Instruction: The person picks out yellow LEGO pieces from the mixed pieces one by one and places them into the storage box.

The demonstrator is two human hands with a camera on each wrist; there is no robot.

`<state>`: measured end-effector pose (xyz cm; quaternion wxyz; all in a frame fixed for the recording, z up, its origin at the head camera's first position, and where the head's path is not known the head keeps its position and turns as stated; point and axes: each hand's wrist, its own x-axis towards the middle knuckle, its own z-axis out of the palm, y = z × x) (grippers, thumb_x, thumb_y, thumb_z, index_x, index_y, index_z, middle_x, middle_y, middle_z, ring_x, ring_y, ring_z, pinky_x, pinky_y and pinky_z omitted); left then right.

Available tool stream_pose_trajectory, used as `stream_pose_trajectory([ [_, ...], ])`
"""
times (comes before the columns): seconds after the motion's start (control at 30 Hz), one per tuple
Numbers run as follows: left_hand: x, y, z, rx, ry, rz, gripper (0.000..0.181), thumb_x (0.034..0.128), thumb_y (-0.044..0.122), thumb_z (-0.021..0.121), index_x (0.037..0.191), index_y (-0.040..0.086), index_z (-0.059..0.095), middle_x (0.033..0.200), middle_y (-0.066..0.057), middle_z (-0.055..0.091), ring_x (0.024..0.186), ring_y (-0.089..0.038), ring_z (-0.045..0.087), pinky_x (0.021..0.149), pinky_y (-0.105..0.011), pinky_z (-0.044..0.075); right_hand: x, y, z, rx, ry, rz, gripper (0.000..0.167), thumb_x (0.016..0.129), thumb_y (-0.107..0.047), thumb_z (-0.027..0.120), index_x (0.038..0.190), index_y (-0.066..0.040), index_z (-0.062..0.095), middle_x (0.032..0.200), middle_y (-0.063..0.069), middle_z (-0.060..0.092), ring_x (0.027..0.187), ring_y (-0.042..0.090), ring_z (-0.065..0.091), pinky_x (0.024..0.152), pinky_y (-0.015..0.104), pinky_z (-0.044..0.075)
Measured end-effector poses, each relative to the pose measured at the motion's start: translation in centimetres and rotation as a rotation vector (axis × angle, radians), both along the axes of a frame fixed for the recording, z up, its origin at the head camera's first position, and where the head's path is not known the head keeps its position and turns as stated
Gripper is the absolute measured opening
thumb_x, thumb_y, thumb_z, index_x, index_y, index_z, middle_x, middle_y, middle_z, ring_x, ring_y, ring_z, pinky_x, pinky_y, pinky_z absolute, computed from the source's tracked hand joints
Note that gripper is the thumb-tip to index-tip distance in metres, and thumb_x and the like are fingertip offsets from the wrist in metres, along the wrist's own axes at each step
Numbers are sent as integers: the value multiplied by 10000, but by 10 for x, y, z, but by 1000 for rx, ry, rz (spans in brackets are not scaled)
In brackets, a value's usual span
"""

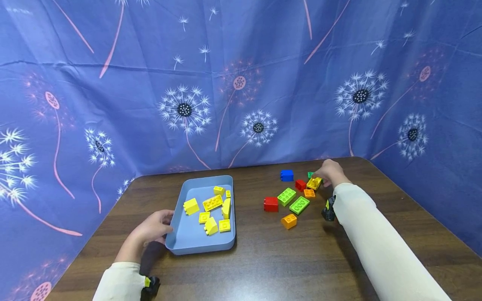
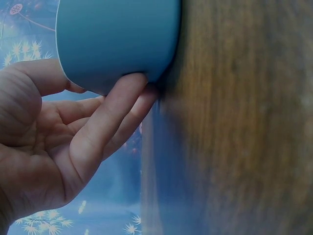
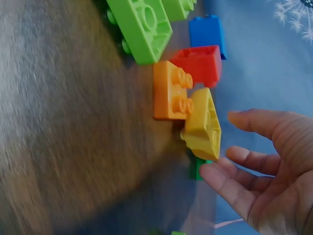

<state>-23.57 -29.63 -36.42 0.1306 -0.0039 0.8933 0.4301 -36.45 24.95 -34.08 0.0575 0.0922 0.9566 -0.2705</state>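
Note:
On the left, a blue-grey tray (image 1: 199,246) holds several yellow toy bricks (image 1: 213,202). My left hand (image 1: 152,228) grips the tray's left side; in the left wrist view, fingertips (image 2: 133,83) press against its outer wall. My right hand (image 1: 329,172) is at the loose bricks on the right, over a yellow brick (image 1: 314,183). In the right wrist view, the thumb and fingers are spread beside that yellow brick (image 3: 203,125), with a visible gap between thumb and brick. A green brick (image 3: 201,166) lies partly hidden near the fingertips.
Around the right hand lie an orange brick (image 1: 309,193), red bricks (image 1: 271,204), light green bricks (image 1: 299,205) and a blue brick (image 1: 287,175). Another orange brick (image 1: 289,221) lies nearer. A blue dandelion-print cloth (image 1: 293,83) hangs behind the wooden table (image 1: 271,267).

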Motion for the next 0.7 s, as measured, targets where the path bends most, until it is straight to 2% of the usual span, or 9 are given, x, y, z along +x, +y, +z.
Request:
stream_pose_trajectory([
  [0.23, 0, 0, -1, 4, 3, -6, 561, 845, -79, 594, 1368, -139, 401, 1177, -273, 571, 990, -361, 624, 636, -439, 599, 1, -12, -7, 40, -4, -22, 449, 852, -321, 736, 995, 77, 586, 904, 190, 564, 602, 263, 631, 524, 298, 554],
  [0.57, 0, -1, 0, 4, 6, -5, 569, 842, -83, 581, 1371, -153, 383, 1172, -280, 567, 981, -359, 627, 631, -430, 600, 2, -17, -9, 34, 5, -35, 458, 784, -229, 777, 1029, 115, 601, 911, 203, 572, 621, 247, 620, 586, 303, 583],
  [0.7, 0, 0, -1, 24, 9, -6, 568, 835, -92, 573, 1367, -158, 385, 1143, -270, 577, 953, -336, 633, 619, -431, 599, 3, -16, -9, 40, 20, -32, 454, 776, -207, 768, 1030, 124, 590, 917, 222, 574, 615, 248, 619, 551, 299, 577],
])
